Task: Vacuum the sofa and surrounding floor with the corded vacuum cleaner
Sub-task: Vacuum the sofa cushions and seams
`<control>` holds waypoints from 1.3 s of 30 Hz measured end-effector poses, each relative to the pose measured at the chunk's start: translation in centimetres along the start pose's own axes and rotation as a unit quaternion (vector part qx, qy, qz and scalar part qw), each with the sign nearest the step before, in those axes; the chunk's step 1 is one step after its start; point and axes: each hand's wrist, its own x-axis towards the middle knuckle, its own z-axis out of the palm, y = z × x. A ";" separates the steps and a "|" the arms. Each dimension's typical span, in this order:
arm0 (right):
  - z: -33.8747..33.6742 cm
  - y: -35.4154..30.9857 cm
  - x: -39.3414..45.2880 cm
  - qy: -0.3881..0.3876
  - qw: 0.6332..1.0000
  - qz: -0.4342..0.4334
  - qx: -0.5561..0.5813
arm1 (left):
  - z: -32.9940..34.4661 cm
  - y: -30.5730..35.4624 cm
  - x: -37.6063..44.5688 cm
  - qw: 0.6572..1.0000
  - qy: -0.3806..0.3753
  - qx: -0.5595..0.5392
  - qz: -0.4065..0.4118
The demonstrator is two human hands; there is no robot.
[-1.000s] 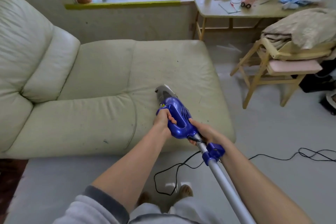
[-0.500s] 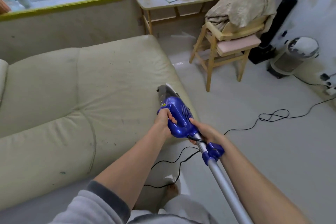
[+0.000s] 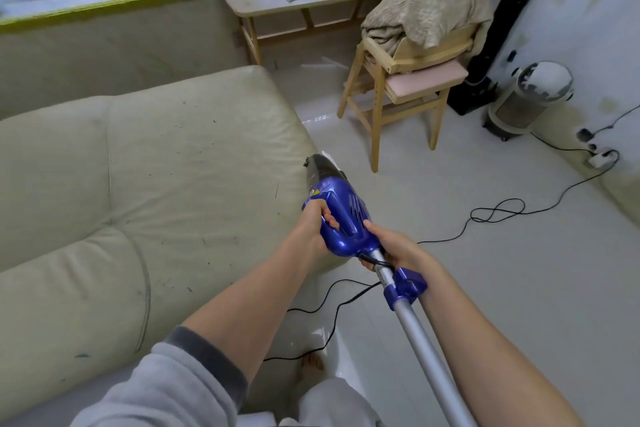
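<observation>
A blue corded vacuum cleaner (image 3: 341, 215) with a dark dust cup points away from me over the right edge of the cream sofa (image 3: 156, 184). My left hand (image 3: 317, 222) grips its blue handle loop from the left. My right hand (image 3: 394, 248) holds the neck where the silver tube (image 3: 426, 354) joins the body. The tube runs back toward my lower right. The nozzle end is hidden behind the body. A black cord (image 3: 498, 215) leaves the vacuum and loops across the white floor (image 3: 485, 288) to a wall socket (image 3: 601, 158).
A wooden chair (image 3: 408, 94) piled with a blanket stands right of the sofa. Behind it is a cluttered wooden table (image 3: 277, 0). A round heater (image 3: 526, 97) and a black tower (image 3: 491, 52) stand by the right wall. Cord also loops near my foot (image 3: 311, 364).
My view has swung right, away from the sofa back toward the chair and floor. The vacuum now sits over the sofa's right edge instead of its middle. Both grips are unchanged.
</observation>
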 end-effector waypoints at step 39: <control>22.9 1.7 0.3 -0.065 0.990 0.011 -0.123 | -22.4 7.7 -1.4 0.993 0.054 -0.104 0.034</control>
